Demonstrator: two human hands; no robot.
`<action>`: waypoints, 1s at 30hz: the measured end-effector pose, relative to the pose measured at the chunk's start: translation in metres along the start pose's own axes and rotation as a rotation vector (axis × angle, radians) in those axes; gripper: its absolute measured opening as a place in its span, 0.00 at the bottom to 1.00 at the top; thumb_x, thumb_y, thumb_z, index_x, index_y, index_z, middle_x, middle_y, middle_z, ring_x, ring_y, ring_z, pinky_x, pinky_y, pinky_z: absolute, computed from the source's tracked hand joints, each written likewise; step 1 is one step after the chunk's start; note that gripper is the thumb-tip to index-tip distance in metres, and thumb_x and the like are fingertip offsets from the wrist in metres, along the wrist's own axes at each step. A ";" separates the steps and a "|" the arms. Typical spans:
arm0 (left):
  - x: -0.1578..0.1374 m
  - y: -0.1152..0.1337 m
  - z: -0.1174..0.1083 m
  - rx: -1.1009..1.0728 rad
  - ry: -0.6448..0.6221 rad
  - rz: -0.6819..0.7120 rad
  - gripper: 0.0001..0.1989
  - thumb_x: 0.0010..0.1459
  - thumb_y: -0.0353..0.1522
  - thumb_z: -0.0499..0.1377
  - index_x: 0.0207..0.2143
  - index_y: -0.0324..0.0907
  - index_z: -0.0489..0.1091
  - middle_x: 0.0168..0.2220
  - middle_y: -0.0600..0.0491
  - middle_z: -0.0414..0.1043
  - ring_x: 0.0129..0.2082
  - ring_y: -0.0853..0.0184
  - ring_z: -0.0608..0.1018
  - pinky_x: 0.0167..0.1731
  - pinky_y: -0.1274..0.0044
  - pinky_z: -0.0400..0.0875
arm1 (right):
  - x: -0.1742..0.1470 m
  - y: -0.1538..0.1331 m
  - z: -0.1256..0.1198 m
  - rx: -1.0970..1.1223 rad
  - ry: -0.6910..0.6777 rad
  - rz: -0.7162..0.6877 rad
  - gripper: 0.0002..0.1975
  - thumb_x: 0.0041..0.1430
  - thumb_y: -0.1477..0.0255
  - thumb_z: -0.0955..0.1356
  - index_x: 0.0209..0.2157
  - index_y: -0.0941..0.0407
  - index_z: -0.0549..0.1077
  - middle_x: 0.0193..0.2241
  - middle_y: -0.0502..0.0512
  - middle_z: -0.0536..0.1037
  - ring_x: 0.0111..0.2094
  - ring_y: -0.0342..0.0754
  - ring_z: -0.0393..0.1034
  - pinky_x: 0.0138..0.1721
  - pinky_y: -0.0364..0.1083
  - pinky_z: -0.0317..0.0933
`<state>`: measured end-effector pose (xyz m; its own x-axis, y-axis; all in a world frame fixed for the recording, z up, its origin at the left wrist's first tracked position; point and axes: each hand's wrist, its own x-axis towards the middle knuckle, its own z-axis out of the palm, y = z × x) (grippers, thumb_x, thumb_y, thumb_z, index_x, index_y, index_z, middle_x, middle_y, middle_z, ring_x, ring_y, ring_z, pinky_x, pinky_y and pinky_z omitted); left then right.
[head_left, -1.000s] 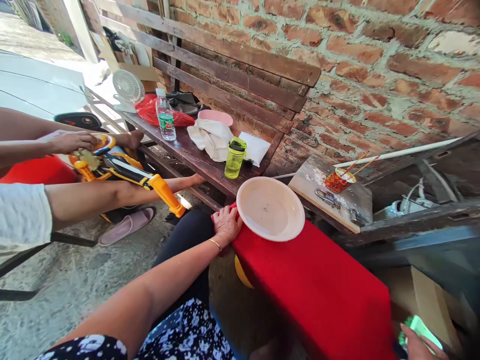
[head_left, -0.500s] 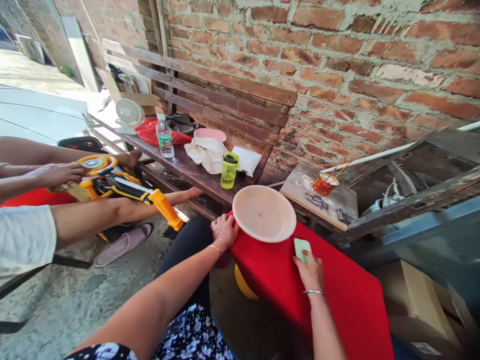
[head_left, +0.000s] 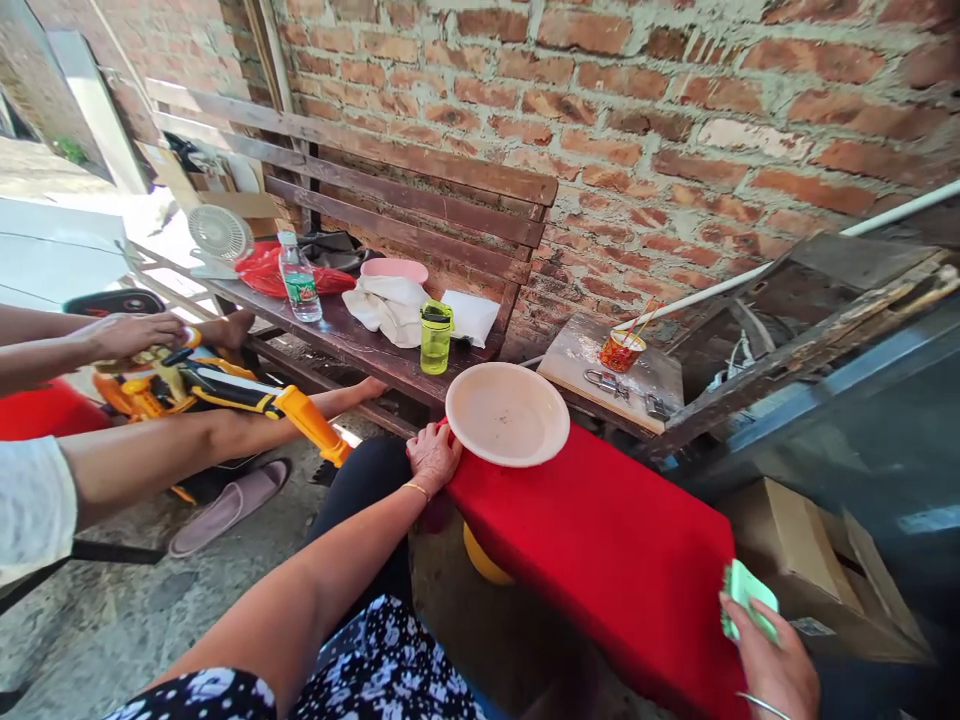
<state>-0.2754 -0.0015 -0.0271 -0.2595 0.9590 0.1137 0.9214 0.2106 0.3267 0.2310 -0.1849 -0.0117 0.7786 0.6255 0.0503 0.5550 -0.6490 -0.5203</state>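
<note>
My right hand [head_left: 780, 660] is closed around a pale green scrubbing brush [head_left: 752, 598] at the lower right end of a red cloth [head_left: 600, 540]. Short bristles show along the brush's left side. The cloth lies smooth over a long, narrow surface. At its far left corner, my left hand [head_left: 436, 458] holds the cloth's edge with bent fingers, and some fingertips are hidden. Just beyond that hand sits a pale pink basin [head_left: 508, 415] on the cloth, with small dark specks on its bottom.
A wooden bench [head_left: 360, 350] along the brick wall carries a green bottle [head_left: 436, 338], a water bottle [head_left: 301, 280], white cloths and a fan [head_left: 220, 232]. Another person's hand [head_left: 139, 335] touches a yellow-black toy [head_left: 232, 385] at left. A cardboard box [head_left: 795, 550] stands at right.
My right hand has moved with the brush from near the basin to the cloth's lower right end. My left hand stays at the corner. The view has shifted slightly right.
</note>
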 end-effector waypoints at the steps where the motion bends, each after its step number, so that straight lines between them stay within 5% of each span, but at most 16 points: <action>1: 0.000 0.000 0.000 0.008 0.000 0.002 0.17 0.67 0.42 0.51 0.50 0.45 0.71 0.52 0.45 0.69 0.51 0.55 0.71 0.48 0.65 0.59 | -0.016 -0.023 0.011 0.073 -0.045 0.006 0.32 0.41 0.42 0.66 0.40 0.52 0.75 0.26 0.59 0.74 0.29 0.63 0.72 0.32 0.59 0.69; 6: 0.002 -0.001 -0.001 0.048 -0.005 0.009 0.17 0.67 0.41 0.51 0.50 0.44 0.71 0.51 0.45 0.70 0.51 0.56 0.72 0.47 0.66 0.60 | -0.110 -0.129 0.075 0.268 -0.241 -0.520 0.25 0.48 0.52 0.67 0.42 0.54 0.77 0.36 0.58 0.73 0.39 0.57 0.72 0.46 0.54 0.67; 10: 0.002 0.000 -0.004 0.066 -0.016 0.006 0.16 0.67 0.41 0.51 0.49 0.44 0.71 0.52 0.44 0.70 0.51 0.55 0.72 0.46 0.67 0.60 | -0.143 -0.160 0.099 0.146 -0.280 -0.711 0.17 0.53 0.64 0.67 0.44 0.52 0.77 0.38 0.57 0.73 0.40 0.54 0.72 0.45 0.50 0.66; 15: 0.002 0.001 -0.006 0.071 -0.030 0.006 0.17 0.66 0.41 0.50 0.50 0.45 0.71 0.51 0.45 0.70 0.51 0.54 0.72 0.46 0.66 0.61 | -0.093 -0.113 0.069 -0.054 -0.143 -0.537 0.17 0.53 0.63 0.68 0.44 0.52 0.78 0.36 0.57 0.72 0.39 0.54 0.71 0.45 0.50 0.65; 20: 0.000 0.001 -0.005 0.074 -0.026 0.002 0.17 0.66 0.41 0.50 0.50 0.44 0.71 0.51 0.44 0.69 0.51 0.54 0.71 0.47 0.66 0.60 | -0.025 -0.007 0.010 -0.133 -0.052 0.003 0.26 0.48 0.49 0.67 0.43 0.51 0.78 0.29 0.60 0.72 0.37 0.63 0.72 0.37 0.59 0.66; 24: -0.001 0.003 -0.005 0.058 -0.022 -0.001 0.17 0.67 0.41 0.50 0.49 0.44 0.71 0.51 0.45 0.69 0.51 0.55 0.71 0.47 0.66 0.59 | -0.008 0.033 -0.015 -0.197 0.077 0.307 0.35 0.44 0.41 0.64 0.48 0.47 0.77 0.41 0.73 0.72 0.39 0.73 0.72 0.30 0.65 0.63; 26: -0.001 0.003 -0.006 0.052 -0.018 -0.003 0.17 0.67 0.42 0.50 0.50 0.44 0.71 0.51 0.45 0.69 0.51 0.55 0.71 0.47 0.66 0.59 | -0.013 0.021 -0.011 -0.181 0.079 0.231 0.38 0.45 0.39 0.62 0.50 0.48 0.75 0.42 0.73 0.72 0.42 0.73 0.71 0.33 0.65 0.64; 30: -0.001 0.003 -0.006 0.050 -0.008 -0.003 0.17 0.67 0.42 0.50 0.50 0.44 0.71 0.50 0.46 0.70 0.51 0.56 0.71 0.47 0.67 0.59 | -0.049 -0.042 0.029 0.000 -0.005 -0.269 0.37 0.49 0.43 0.60 0.47 0.55 0.75 0.35 0.65 0.73 0.47 0.67 0.67 0.49 0.61 0.64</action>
<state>-0.2742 -0.0030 -0.0204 -0.2606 0.9597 0.1051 0.9338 0.2229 0.2799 0.1611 -0.1754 -0.0165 0.6017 0.7777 0.1822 0.7417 -0.4593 -0.4887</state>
